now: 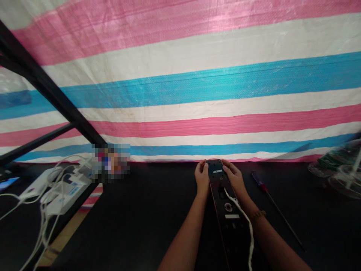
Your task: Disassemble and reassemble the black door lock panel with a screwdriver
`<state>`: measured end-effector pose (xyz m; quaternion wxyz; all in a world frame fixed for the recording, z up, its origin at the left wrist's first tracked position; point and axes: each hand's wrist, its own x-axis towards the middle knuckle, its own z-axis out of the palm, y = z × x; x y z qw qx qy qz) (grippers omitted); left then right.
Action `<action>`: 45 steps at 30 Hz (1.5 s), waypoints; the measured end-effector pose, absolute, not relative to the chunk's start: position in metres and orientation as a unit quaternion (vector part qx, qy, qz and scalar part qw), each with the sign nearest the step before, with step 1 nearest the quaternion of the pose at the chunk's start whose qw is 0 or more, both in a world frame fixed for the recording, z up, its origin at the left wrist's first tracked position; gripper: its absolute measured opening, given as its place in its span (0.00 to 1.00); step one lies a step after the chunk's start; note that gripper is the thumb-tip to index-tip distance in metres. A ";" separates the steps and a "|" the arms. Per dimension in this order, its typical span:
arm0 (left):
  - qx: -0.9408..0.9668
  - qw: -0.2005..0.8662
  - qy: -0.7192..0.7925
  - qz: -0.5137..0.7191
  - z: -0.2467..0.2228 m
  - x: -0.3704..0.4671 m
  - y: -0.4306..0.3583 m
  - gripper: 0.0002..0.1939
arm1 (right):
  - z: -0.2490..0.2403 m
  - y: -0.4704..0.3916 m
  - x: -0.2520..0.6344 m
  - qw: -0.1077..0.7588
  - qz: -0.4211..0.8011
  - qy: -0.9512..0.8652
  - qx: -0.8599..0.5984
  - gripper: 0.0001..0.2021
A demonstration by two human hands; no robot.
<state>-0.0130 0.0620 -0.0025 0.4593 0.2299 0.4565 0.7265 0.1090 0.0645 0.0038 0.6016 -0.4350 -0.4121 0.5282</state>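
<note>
A long, narrow black panel (217, 184) lies lengthwise in front of me, with its far end near the striped sheet. It carries small white labels, a round metal fitting and an opening from which a white cable (244, 214) runs back toward me. My left hand (202, 176) grips the left edge of the far end, thumb on top. Across from it, my right hand (234, 175) holds the right edge the same way. The fingers under the panel are hidden. To the right of my right hand lies a screwdriver (263, 187) with a dark and red handle and a long shaft.
White power strips (67, 195) with tangled cables lie at the left, beside a black metal frame (56, 90). Clear plastic containers (346, 180), one near something green, stand at the right. A striped sheet (197, 90) hangs behind the black table (141, 218).
</note>
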 end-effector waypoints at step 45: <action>0.274 0.450 0.456 0.717 0.002 -0.012 0.060 0.14 | 0.001 0.065 0.109 0.601 0.489 -0.409 -0.482 0.22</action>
